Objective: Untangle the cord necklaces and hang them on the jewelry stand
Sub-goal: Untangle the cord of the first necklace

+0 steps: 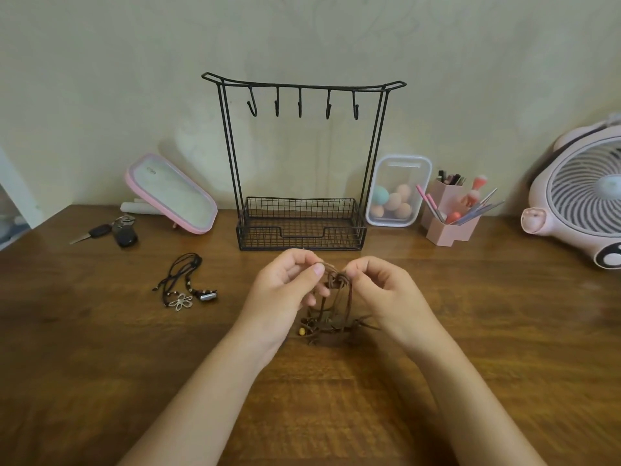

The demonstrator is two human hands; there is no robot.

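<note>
A black wire jewelry stand (302,156) rises at the back of the wooden table, its several hooks bare and a mesh basket (300,227) at its foot. In front of it, a tangle of brown cord necklaces (337,297) hangs from a knot held between my hands, with the beaded ends lying on the table. My left hand (289,290) pinches the cord at the knot's left side. My right hand (383,290) pinches it on the right. Two black cord necklaces (186,284), with a flower pendant and a dark one, lie on the table to the left.
Car keys (111,232) and a pink-framed mirror (171,195) sit at the back left. At the back right stand a clear box of makeup sponges (396,193), a pink brush holder (452,213) and a pink fan (584,196).
</note>
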